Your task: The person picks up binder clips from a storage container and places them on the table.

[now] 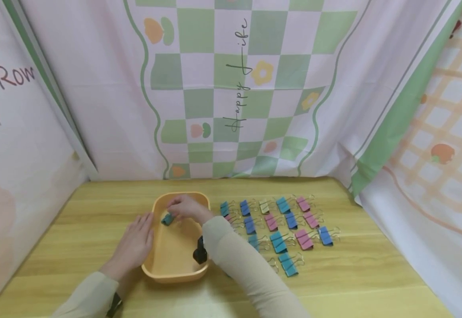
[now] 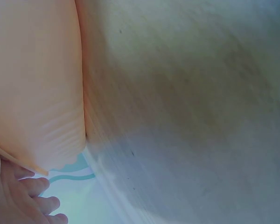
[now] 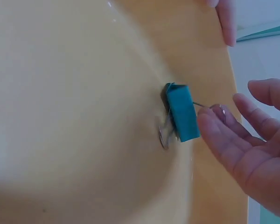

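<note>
Inside an orange plastic tray [image 1: 175, 277], my right hand [image 1: 187, 207] pinches a wire handle of a teal binder clip [image 1: 168, 219] near the far left corner. In the right wrist view the clip's teal body [image 3: 183, 112] hangs tilted beside the fingertips, its other wire handle folded out over the tray. My left hand [image 1: 135, 240] rests against the tray's left rim, fingers fairly straight and pointing away from me. The left wrist view shows its fingers [image 2: 35, 186] at the rim, partly cut off by the frame edge.
Right of the tray, several binder clips lie in rough rows on the wooden table [image 1: 358, 274], among them a pink clip [image 1: 304, 239] and a blue clip [image 1: 326, 236]. My right sleeve [image 1: 246, 265] hides some. Patterned curtains [image 1: 254, 88] hang behind and at both sides.
</note>
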### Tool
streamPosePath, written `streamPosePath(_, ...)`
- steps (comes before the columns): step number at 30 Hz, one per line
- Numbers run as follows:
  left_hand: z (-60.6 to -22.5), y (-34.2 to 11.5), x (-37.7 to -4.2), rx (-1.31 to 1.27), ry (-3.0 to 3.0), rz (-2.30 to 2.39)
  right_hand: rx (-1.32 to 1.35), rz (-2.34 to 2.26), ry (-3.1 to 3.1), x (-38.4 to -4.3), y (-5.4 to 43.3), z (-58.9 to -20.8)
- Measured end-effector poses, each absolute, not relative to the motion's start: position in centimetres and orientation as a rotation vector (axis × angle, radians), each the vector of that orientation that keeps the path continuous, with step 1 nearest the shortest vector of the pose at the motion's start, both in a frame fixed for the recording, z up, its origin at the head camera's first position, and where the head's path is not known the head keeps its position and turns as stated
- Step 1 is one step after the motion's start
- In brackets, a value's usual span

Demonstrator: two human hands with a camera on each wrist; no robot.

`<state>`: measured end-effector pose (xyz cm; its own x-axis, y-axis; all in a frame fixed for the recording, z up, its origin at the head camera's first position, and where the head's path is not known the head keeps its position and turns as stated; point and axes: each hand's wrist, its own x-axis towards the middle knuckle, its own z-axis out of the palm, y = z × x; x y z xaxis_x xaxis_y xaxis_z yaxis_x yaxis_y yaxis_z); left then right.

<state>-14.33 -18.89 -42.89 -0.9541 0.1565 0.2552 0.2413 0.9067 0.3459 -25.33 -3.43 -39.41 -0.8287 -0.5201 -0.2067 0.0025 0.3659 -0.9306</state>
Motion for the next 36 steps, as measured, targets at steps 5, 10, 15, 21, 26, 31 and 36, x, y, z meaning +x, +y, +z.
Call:
streamPosePath(5,-42.9,-18.9,-14.3,-0.309,-2.837,-0.555,-0.482,-1.471,2.215,-25.2,-3.5,-39.4)
streamPosePath(10,-42.9,-18.9,-14.3,-0.321,-2.821,-0.554,-0.512,-1.518,2.214,-25.3,-3.4,-39.3)
streamPosePath(15,-43.0,-18.9,-14.3,-0.318,-2.839,-0.561,-0.546,-1.532,2.178,-25.1,-3.2,-38.5)
streamPosePath(21,-42.9,-18.9,-14.3,-0.311,-2.845,-0.567,-0.599,-1.530,2.170,-24.7,-2.9,-37.1)
streamPosePath(26,-42.8,-18.9,-14.3,-0.310,-2.853,-0.563,-0.636,-1.492,2.175,-24.3,-2.2,-35.8)
streamPosePath(31,-42.7,-18.9,-14.3,-0.313,-2.858,-0.562,-0.674,-1.506,2.184,-24.0,-1.4,-34.9)
streamPosePath(36,-42.8,-18.9,-14.2,-0.315,-2.845,-0.571,-0.712,-1.564,2.174,-24.0,-0.5,-34.5)
